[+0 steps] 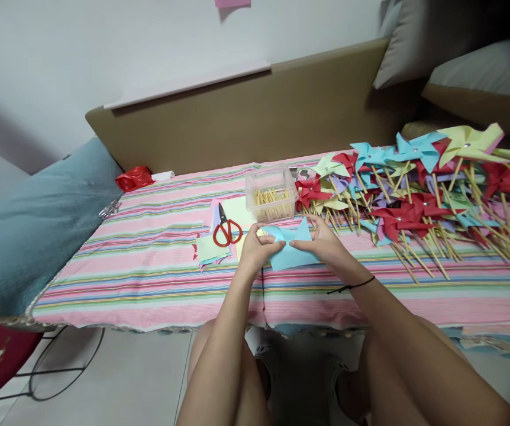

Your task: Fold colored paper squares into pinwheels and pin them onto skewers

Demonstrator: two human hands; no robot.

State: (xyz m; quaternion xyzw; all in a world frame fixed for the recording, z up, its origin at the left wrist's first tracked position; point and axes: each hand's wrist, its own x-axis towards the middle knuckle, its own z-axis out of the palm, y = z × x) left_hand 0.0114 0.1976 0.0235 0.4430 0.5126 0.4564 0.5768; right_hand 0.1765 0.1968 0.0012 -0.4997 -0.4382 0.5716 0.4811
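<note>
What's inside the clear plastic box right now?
A loose pile of thin, yellowish sticks lies in the clear plastic box; whatever is beneath the top ones is covered.

Light-blue paper (294, 257), red-handled scissors (223, 219), pink striped cloth (126, 260).

A: From where does this view look?
B: From the person's head, above the legs (254, 387), facing forward and down.
A: How near is it?
B: Quite near: the forearms (225, 337) appear large at the lower edge, the left hand (254, 249) and the right hand (326, 242) near the middle. Farther, the backrest (237, 121) crosses the view, the wall (104, 47) behind it.
</note>
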